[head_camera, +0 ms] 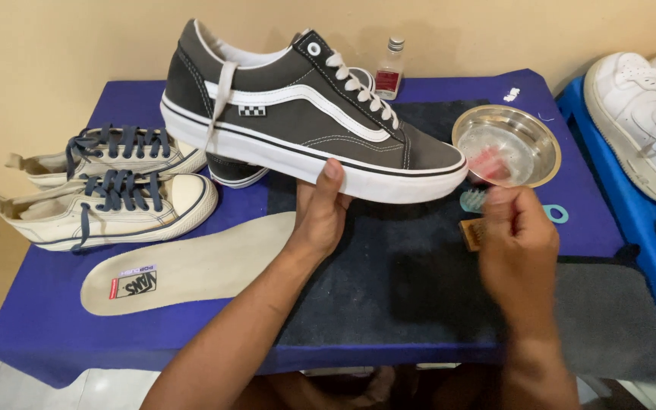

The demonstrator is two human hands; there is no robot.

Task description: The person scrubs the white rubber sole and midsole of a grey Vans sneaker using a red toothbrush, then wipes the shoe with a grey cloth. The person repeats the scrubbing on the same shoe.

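My left hand (319,211) holds a dark grey sneaker (298,114) with a white stripe and white laces up by its white sole, toe pointing right. My right hand (518,250) is blurred with motion and shut on a small brush with a reddish head (486,165), which is at the near rim of a steel bowl (544,148) holding liquid. A second grey sneaker (233,173) lies behind the raised one, mostly hidden.
A cream insole (191,266) and a pair of cream sneakers with blue laces (108,190) lie at the left on the blue-covered table (39,319). A dark towel (404,281) covers the middle. A small bottle (390,70), teal brush (474,200), wooden brush (471,234) and white sneakers (647,106) are nearby.
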